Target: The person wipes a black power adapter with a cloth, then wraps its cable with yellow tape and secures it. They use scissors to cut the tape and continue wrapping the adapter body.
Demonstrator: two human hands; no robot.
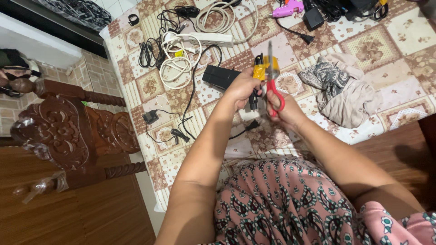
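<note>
Head view: I see my left hand (243,88) closed around a bundle of black cable bound with yellow tape (258,75), holding it upright above the middle of the bench (399,27). My right hand (284,111) grips a pair of scissors with glossy red plastic handles (274,81), fingers through the loops, the thin steel blades pointing up and standing right against the taped bundle; whether the blades are parted I cannot tell. A black lead hangs from the bundle down to a plug lying near the bench's near edge.

The bench is covered with a smooth cloth printed in beige and brown floral squares. Just beyond my left hand lies a matte black rectangular power adapter (220,76). Farther toward the far left corner sit loose coils of white cable (175,63), a white plastic power strip (211,39) and tangled black cords. At the far edge rests a pink plastic glue gun (287,8). To the right of my hands a crumpled heap of soft beige and grey patterned fabric (343,88) lies slack.

Left of the bench stands a dark carved wooden chair (68,136) with turned rails, on a brown wooden floor (91,213). My lap shows a pink paisley garment (290,204).
</note>
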